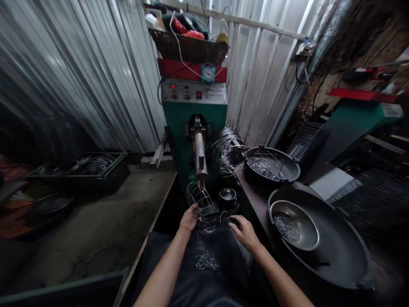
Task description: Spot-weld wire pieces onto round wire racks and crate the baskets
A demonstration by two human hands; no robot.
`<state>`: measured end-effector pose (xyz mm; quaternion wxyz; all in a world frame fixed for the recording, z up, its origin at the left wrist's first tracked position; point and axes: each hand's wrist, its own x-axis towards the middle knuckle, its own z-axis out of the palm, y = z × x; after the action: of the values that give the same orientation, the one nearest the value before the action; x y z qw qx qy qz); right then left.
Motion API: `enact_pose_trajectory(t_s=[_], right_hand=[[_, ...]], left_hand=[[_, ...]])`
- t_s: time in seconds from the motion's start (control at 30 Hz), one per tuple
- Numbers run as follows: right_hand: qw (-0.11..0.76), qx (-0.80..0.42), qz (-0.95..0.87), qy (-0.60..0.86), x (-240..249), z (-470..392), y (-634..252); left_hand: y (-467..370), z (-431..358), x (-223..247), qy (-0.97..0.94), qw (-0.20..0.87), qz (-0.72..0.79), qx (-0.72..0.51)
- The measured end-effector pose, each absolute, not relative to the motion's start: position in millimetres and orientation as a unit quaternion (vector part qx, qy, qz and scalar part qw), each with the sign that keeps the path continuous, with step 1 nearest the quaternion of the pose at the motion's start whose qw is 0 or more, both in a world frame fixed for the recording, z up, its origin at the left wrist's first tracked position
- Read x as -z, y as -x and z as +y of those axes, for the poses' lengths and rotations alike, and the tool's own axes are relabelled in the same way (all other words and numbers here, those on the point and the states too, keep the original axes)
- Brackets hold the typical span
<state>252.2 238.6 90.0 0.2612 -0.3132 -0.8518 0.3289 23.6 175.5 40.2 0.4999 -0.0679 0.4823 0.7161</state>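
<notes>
My left hand (189, 219) is closed on the lower left side of a round wire frame (208, 204). This frame of thin curved metal wires sits tilted under the tip of the machine's upper arm (200, 160). My right hand (244, 232) is to the right of the frame, apart from it. Its fingers are loosely bent, with a gap between thumb and forefinger, and I see nothing held there. A small pile of short bent wires (207, 261) lies on the dark apron (172, 256) over my lap.
Behind stands the green machine (174, 115) with a lit red lamp. Wire rings (226, 147) are stacked beside its arm. On the right are a pan of wire grids (295, 167) and a metal bowl of short wires (311, 232) inside a larger pan (341, 260). A bin (105, 175) stands left.
</notes>
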Motion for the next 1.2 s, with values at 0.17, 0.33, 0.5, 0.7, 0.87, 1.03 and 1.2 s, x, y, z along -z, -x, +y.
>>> enact_pose_trajectory(t_s=[0.17,0.33,0.5,0.7,0.87,1.03,1.2], right_hand=[[0.279,-0.399,-0.824,0.291,-83.5,239.9,-227.3],[0.252,-0.519,-0.736,0.355,-69.5,250.6,-223.9],[0.223,-0.601,-0.703,0.307,-87.1,256.0,-200.2],[0.208,-0.641,-0.688,0.269,-107.8,263.3,-167.3],[0.231,-0.610,-0.707,0.273,-112.9,272.8,-145.7],[0.239,-0.609,-0.697,0.294,-113.1,273.2,-139.1],[0.244,-0.622,-0.677,0.307,-108.3,270.1,-140.8]], left_hand=[[-27.0,177.0,-36.4,0.076,0.522,0.468,-0.709],[-26.0,174.6,-35.4,0.085,0.528,0.476,-0.698],[-27.3,172.2,-40.4,0.112,0.548,0.469,-0.683],[-16.0,179.2,-48.0,0.119,0.537,0.461,-0.697],[-3.9,186.3,-49.9,0.110,0.531,0.472,-0.694],[0.0,186.5,-52.4,0.113,0.531,0.464,-0.700],[-0.2,183.0,-53.7,0.103,0.547,0.472,-0.684]])
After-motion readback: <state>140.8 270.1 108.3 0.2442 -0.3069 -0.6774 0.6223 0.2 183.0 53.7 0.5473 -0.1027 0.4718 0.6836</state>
